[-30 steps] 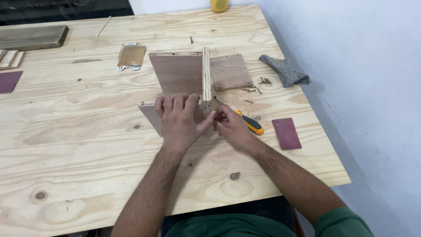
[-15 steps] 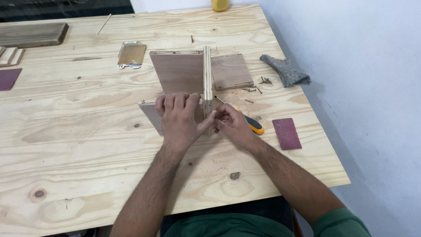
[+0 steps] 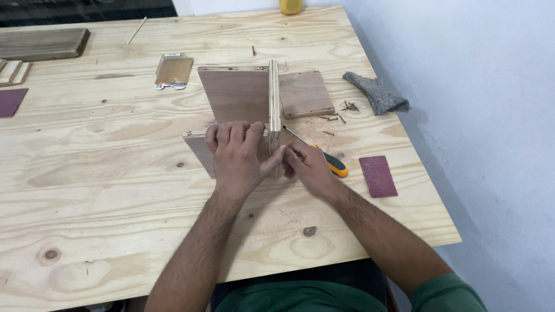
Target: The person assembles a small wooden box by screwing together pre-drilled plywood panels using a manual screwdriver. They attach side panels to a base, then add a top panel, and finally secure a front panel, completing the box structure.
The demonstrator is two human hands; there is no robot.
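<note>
- Pressing down on the near plywood panel [image 3: 199, 147], the left hand [image 3: 237, 153] lies flat over it, fingers curled over its top edge, thumb reaching toward the upright board [image 3: 274, 104].
- Upright board stands on edge, running away from the person, its near end between the two hands.
- Right hand [image 3: 306, 164] is bunched at the near end of the upright board, fingertips pinched together against the wood; whatever they pinch is too small to make out.
- Both hands meet at the corner where near panel and upright board join; thumb of the left touches the right's fingers.
- Larger reddish-brown panel [image 3: 234, 92] lies flat to the left of the upright board, touching it; a smaller brown panel [image 3: 305, 92] lies flat to its right.
- Screwdriver [image 3: 324, 157] with orange-and-black handle lies on the table [image 3: 115, 190] just beyond the right hand, its shaft pointing toward the upright board.
- Loose screws [image 3: 338, 115] are scattered near the smaller panel.
- Grey cloth [image 3: 376, 92] sits near the table's right edge; dark red sandpaper sheet [image 3: 378, 175] lies right of the screwdriver.
- Far side: small clear packet [image 3: 173, 71], dark wooden plank [image 3: 43, 43] at the far left, and a thin wooden stick [image 3: 137, 30].
</note>
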